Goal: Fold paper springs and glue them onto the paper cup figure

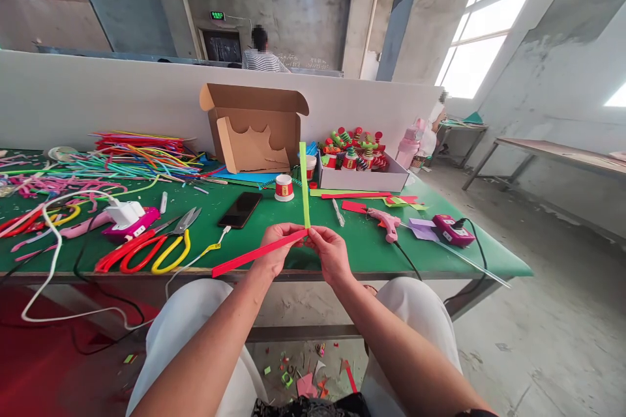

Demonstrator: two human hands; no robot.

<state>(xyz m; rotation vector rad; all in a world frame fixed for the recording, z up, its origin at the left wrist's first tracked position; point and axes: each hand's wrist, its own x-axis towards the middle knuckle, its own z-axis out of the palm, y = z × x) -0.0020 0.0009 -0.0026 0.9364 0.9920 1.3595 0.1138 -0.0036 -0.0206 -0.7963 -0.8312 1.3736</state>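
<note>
My left hand (278, 247) and my right hand (331, 249) meet above the front edge of the green table. Between them they pinch the joined ends of two paper strips. The red strip (259, 253) slants down to the left across my left fingers. Upward from the fingertips stands the green strip (305, 186). How the two ends are joined is hidden by my fingers. Behind the strips a small red and white paper cup (283, 187) rests on the table, and a black phone (240, 210) lies to its left.
Scissors (177, 241) and a power strip (132, 223) are on the left. A pink glue gun (386, 223), loose paper strips (357, 195) and a second purple power block (452, 230) lie right. At the back stand an open cardboard box (254, 133) and a box of spring figures (364, 176).
</note>
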